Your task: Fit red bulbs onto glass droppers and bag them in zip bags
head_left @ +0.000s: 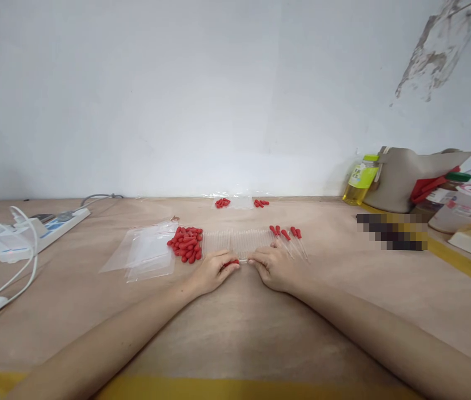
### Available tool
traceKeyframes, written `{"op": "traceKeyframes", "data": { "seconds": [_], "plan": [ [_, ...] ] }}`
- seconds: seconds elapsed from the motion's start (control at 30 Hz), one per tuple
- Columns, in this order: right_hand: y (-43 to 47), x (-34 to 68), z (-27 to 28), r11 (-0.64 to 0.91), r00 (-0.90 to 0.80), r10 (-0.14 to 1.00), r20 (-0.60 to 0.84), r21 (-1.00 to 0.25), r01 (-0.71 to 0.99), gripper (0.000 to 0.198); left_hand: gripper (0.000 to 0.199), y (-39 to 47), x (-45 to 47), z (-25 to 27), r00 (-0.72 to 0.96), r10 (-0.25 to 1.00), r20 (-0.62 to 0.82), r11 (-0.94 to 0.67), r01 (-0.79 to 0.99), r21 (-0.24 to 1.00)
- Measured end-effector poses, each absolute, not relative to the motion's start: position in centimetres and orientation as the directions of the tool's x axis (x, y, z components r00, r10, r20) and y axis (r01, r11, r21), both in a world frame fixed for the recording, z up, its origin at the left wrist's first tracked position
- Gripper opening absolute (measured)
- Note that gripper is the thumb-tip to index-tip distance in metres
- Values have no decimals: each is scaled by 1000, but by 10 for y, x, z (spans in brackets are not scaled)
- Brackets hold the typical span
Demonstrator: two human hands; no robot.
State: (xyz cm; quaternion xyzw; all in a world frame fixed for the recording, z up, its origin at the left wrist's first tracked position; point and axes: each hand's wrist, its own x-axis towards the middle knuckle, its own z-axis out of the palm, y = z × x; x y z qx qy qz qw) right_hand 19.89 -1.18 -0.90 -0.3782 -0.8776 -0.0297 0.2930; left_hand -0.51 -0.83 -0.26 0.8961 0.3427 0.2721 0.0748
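My left hand (214,272) is closed in a pinch on a red rubber bulb (232,262). Opposite it, my right hand (276,269) pinches a clear glass tube (243,261) whose end is at the bulb; whether it sits inside cannot be made out. Just beyond both hands lies a row of clear glass tubes (246,240), side by side. A heap of loose red bulbs (185,244) is left of the row. Several droppers with red bulbs (286,235) lie to the right, partly behind my right hand.
Clear plastic bags (146,253) lie flat at the left. Two bagged groups of red bulbs, one here (222,203), are near the wall. A power strip (48,233) with white cables stands far left; a yellow bottle (360,179), a grey bag (410,180) and a tub (469,208) stand right.
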Motion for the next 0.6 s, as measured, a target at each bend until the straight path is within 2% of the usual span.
{"op": "traceKeyframes", "data": {
  "seconds": [0.27, 0.4, 0.5, 0.6],
  "plan": [
    [-17, 191, -6, 693, -540, 693, 478, -236, 681, 26, 22, -10, -4, 1, 651, 622, 436, -780, 569, 263],
    [-23, 189, 11, 671, -574, 697, 430, -109, 734, 26, 20, -8, -3, -1, 607, 637, 475, -754, 618, 221],
    [-24, 192, 26, 625, -570, 732, 374, -33, 780, 24, 20, -7, -4, -2, 540, 657, 526, -728, 635, 257],
    [-12, 206, 39, 513, -447, 840, 309, -182, 839, 22, 32, -7, -8, -3, 465, 696, 547, -687, 651, 322]
  ]
}}
